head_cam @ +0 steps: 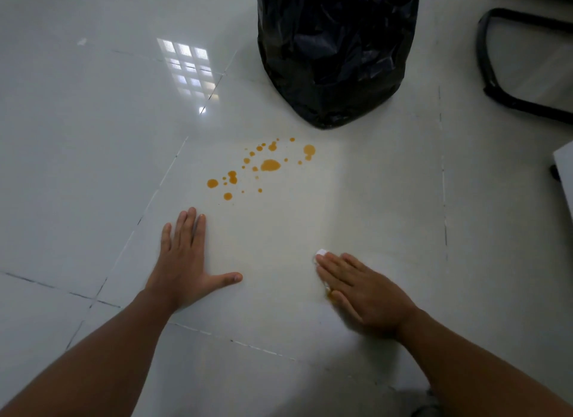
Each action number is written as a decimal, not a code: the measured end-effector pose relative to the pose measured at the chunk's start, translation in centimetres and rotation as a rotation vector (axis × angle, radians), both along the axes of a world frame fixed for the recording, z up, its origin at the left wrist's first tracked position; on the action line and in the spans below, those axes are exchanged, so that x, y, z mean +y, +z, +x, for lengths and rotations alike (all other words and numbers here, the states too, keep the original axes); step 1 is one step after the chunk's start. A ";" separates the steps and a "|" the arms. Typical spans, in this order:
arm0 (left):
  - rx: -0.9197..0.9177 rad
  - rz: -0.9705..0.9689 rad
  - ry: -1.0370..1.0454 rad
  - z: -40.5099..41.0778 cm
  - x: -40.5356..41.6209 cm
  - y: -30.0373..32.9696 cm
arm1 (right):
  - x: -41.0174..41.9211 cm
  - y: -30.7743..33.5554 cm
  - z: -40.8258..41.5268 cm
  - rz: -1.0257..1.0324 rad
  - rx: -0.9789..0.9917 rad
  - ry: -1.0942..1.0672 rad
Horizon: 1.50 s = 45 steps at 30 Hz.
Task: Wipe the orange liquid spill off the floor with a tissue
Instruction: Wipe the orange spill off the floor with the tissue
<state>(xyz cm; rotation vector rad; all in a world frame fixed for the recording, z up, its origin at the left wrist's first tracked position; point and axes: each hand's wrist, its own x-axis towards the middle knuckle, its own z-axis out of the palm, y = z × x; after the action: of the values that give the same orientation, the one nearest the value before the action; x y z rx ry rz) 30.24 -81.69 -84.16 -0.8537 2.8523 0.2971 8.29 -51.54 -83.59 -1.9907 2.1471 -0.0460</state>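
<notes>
Orange liquid drops lie scattered across a white floor tile, the biggest blot near the middle of the patch. My left hand rests flat on the floor just below the drops, fingers spread and holding nothing. My right hand presses flat on a white tissue, of which only a small corner shows past the fingertips. A small orange stain shows at the thumb side of that hand. The right hand sits below and to the right of the spill, apart from it.
A black bin bag stands just beyond the spill. A black chair frame is at the far right, with a pale furniture edge below it. Glossy white tiles stretch to the left.
</notes>
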 end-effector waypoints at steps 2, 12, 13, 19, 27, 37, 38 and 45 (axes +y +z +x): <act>0.003 -0.004 0.002 0.0 0.0 -0.1 | 0.5 -0.1 -1.9 -0.014 0.059 -0.279; 0.012 -0.013 -0.004 0.0 0.2 -0.2 | -6.9 -0.4 3.5 -0.081 -0.047 -0.133; 0.014 -0.011 -0.001 0.0 0.2 -0.1 | -5.5 -0.3 4.1 -0.055 -0.051 -0.029; 0.017 -0.017 -0.003 0.0 0.2 -0.2 | 1.2 -0.8 0.9 -0.044 0.098 -0.383; 0.029 -0.025 0.001 0.1 0.2 -0.2 | -5.7 -1.5 5.9 -0.180 -0.058 -0.356; 0.028 -0.033 -0.006 0.1 0.0 -0.3 | -3.6 -1.6 -3.2 -0.105 0.022 -0.685; 0.027 -0.034 -0.011 0.1 0.0 -0.3 | -3.1 -1.5 -3.0 -0.131 -0.024 -0.664; 0.025 -0.038 -0.009 0.0 -0.1 -0.4 | -1.3 -0.8 0.8 -0.181 -0.121 -0.365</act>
<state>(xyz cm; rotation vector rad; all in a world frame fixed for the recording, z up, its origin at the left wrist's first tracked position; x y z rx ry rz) 30.24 -81.76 -84.53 -0.8502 2.8927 0.2553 9.11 -52.84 -84.44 -1.6029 2.4685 -0.4192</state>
